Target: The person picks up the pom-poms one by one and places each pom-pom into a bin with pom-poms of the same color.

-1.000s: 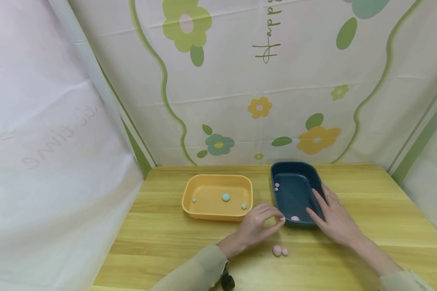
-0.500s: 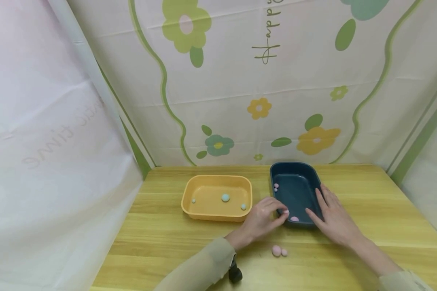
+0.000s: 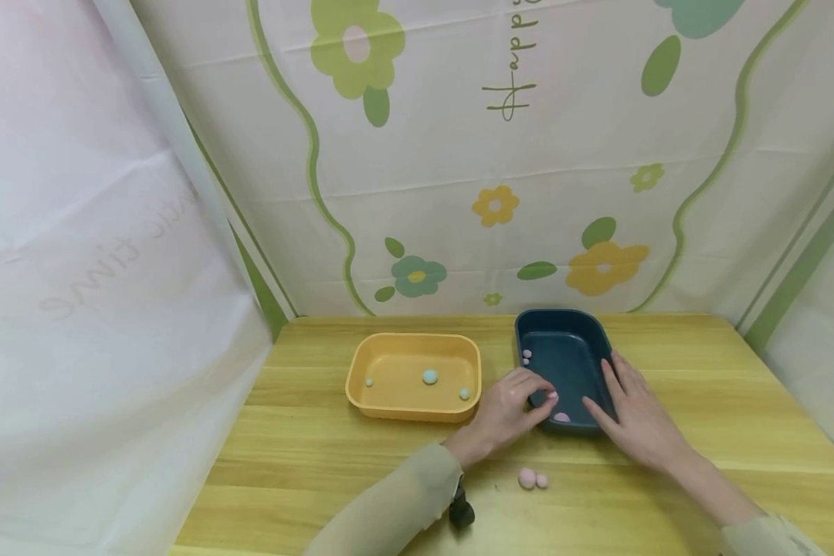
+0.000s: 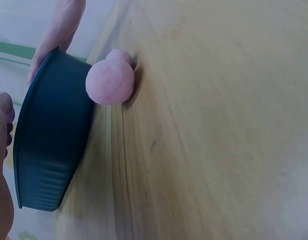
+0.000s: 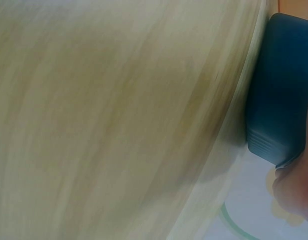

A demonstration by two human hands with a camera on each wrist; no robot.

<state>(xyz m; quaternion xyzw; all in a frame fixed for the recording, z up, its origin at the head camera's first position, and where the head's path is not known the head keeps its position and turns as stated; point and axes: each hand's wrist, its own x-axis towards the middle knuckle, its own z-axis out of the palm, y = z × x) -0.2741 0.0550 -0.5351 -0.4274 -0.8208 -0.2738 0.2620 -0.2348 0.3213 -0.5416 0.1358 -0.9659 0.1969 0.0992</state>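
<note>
My left hand (image 3: 510,409) reaches over the near left rim of a dark blue tray (image 3: 563,371) and pinches a small pink ball (image 3: 552,394) between thumb and fingertip. Inside that tray, a larger pink ball (image 3: 561,417) lies by the near wall, and two small pink balls (image 3: 527,354) sit by the left wall. Spread, fairly straight fingers of my right hand (image 3: 635,413) rest on the tray's right rim. In front of the tray, a large pink ball (image 4: 110,82) and a smaller pink ball (image 4: 120,55) lie close together on the wood.
Left of the blue tray stands a yellow tray (image 3: 406,415) with three pale blue balls, one of them a larger ball (image 3: 430,377). Both trays are on a wooden table (image 3: 285,479). A flower-printed white cloth (image 3: 445,154) hangs behind, and another cloth hangs at the left.
My left hand has moved right and slightly away from me with the small pink ball, from outside the blue tray's near left corner to over its inside. My right hand stays at the rim.
</note>
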